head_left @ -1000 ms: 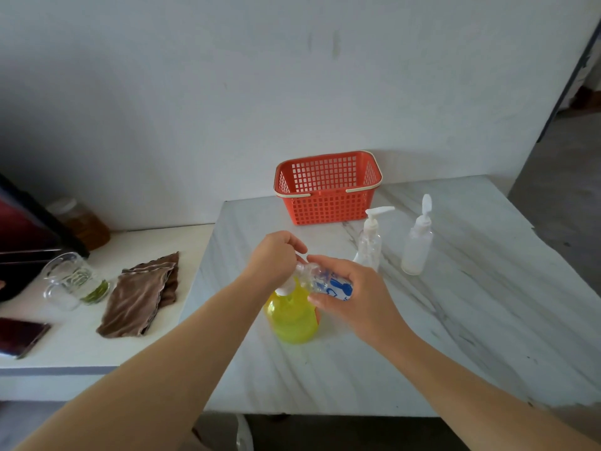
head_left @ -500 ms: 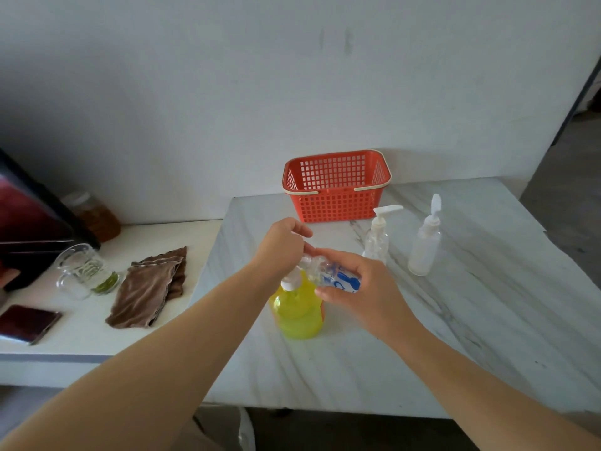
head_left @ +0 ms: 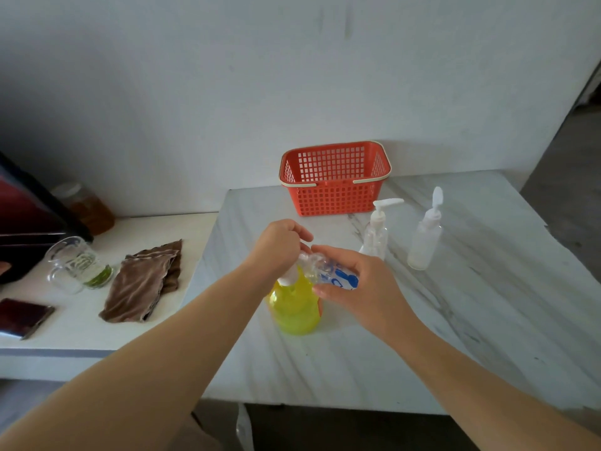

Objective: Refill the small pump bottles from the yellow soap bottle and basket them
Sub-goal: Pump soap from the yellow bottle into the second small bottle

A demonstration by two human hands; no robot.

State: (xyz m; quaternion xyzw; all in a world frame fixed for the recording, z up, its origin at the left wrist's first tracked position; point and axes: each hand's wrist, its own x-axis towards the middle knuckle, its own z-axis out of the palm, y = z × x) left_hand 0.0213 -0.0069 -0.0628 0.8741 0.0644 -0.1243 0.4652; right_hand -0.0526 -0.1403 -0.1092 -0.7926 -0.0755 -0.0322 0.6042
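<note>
While sideways, bottle inside right grip

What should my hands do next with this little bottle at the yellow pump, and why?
Probably press the left hand down on the pump of the yellow soap bottle. The right hand holds the small blue-labelled bottle tilted, its mouth at the pump head, and that bottle looks clear, so a stroke should send soap into it.

The soap bottle stands on the table before the basket, cloth left
</note>
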